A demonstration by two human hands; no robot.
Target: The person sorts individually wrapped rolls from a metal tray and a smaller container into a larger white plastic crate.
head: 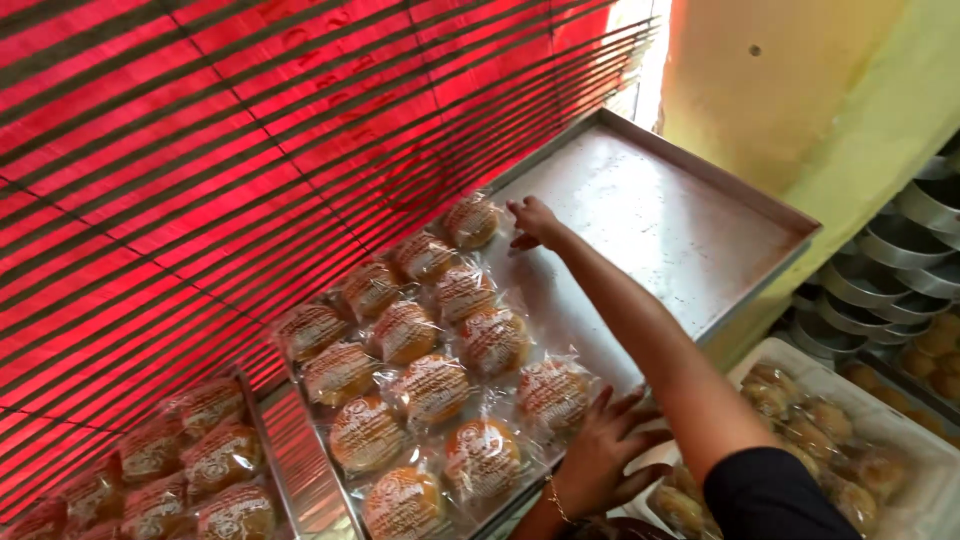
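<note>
From the head view, the right hand (535, 222), fingers curled loosely and gripping nothing, touches the farthest wrapped bun (472, 221) on the metal tray (680, 225); nudge it snug while the left hand (605, 450), fingers spread, steadies the tray's near edge.

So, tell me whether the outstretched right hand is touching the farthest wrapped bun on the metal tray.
Touching. The head view shows the right hand with its fingers against the clear wrapper of the farthest wrapped bun; no gap shows.
</note>
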